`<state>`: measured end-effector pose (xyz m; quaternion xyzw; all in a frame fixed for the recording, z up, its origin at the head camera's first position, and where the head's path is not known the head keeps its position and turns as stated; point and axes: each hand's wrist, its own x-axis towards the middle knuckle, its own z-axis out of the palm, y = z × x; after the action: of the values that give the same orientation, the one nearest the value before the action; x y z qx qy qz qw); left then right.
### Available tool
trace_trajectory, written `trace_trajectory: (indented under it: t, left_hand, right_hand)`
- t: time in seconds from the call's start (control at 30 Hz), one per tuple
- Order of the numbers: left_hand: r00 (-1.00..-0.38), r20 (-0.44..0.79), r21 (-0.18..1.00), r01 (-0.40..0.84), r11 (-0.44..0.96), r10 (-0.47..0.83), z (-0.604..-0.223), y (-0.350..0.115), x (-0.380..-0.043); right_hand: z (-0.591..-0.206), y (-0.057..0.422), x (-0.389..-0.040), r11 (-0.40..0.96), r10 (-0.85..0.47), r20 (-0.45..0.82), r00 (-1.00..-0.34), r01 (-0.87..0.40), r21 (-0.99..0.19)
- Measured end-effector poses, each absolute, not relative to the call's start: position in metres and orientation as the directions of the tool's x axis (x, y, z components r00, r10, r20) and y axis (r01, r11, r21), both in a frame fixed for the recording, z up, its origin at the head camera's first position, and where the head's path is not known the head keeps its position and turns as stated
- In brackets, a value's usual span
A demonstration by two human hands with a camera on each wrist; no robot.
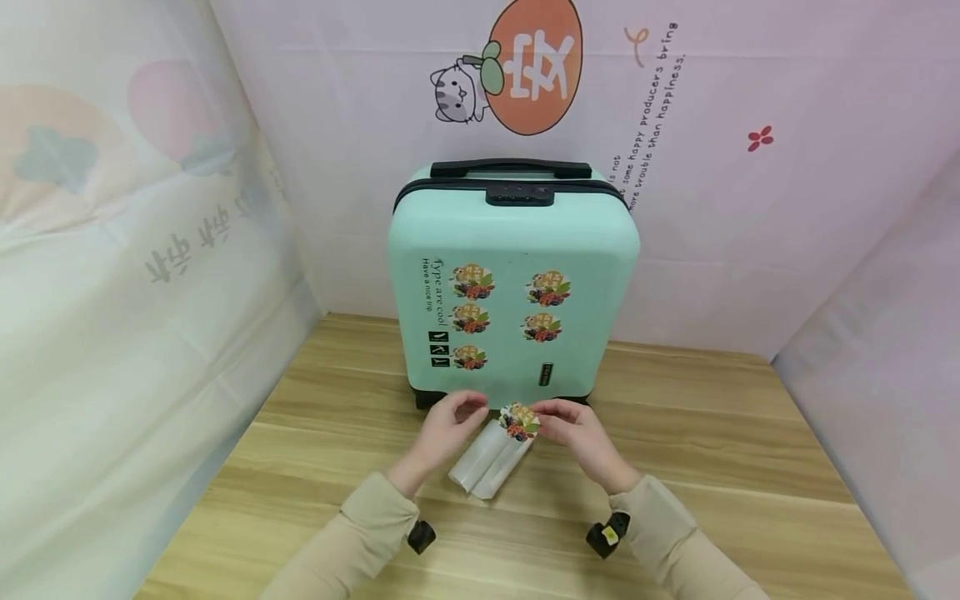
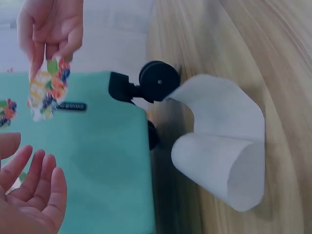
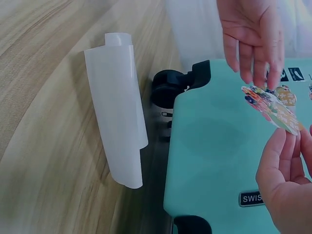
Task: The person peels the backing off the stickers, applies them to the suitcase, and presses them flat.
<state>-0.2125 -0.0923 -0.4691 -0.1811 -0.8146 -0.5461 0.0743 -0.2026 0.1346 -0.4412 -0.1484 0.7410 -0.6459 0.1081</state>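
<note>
Between finger and thumb my right hand [image 1: 567, 423] pinches a round fruit-print sticker [image 1: 519, 422] by its edge. My left hand [image 1: 452, 425] is just left of the sticker, fingers loosely bent and holding nothing; the left wrist view shows its palm [image 2: 34, 195] turned up. Both hands are in front of the lower part of a mint-green suitcase [image 1: 510, 233] standing upright. Similar stickers [image 1: 471, 319] sit on its face in two columns, three on the left and two on the right. Below the held sticker, a curled white backing sheet [image 1: 491, 462] lies on the table.
The wooden table [image 1: 712, 433] bears the suitcase, whose black wheels [image 2: 159, 81] show at its base. A printed white cloth [image 1: 712, 208] hangs behind, with more cloth at both sides. A small dark label [image 1: 546, 374] is on the suitcase's lower right.
</note>
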Motion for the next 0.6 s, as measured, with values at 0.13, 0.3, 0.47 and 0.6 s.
trace_trajectory:
  t: [0.13, 0.3, 0.47, 0.6]
  left_hand:
    - [-0.904, 0.334, 0.843, 0.413, 0.345, 0.266, -0.464, -0.084, -0.207]
    - [-0.904, 0.333, 0.833, 0.416, 0.364, 0.269, -0.465, -0.08, -0.206]
    - [-0.908, 0.334, 0.84, 0.409, 0.357, 0.254, -0.464, -0.078, -0.205]
    - [-0.915, 0.33, 0.856, 0.394, 0.334, 0.233, -0.463, -0.076, -0.204]
  right_hand:
    - [-0.441, 0.136, -0.203, 0.121, -0.413, 0.047, -0.91, -0.106, -0.987]
    - [-0.441, 0.136, -0.203, 0.141, -0.447, 0.058, -0.892, -0.135, -0.981]
    - [-0.441, 0.136, -0.204, 0.17, -0.444, 0.052, -0.895, -0.141, -0.975]
    - [-0.44, 0.138, -0.207, 0.106, -0.395, 0.046, -0.917, -0.095, -0.99]
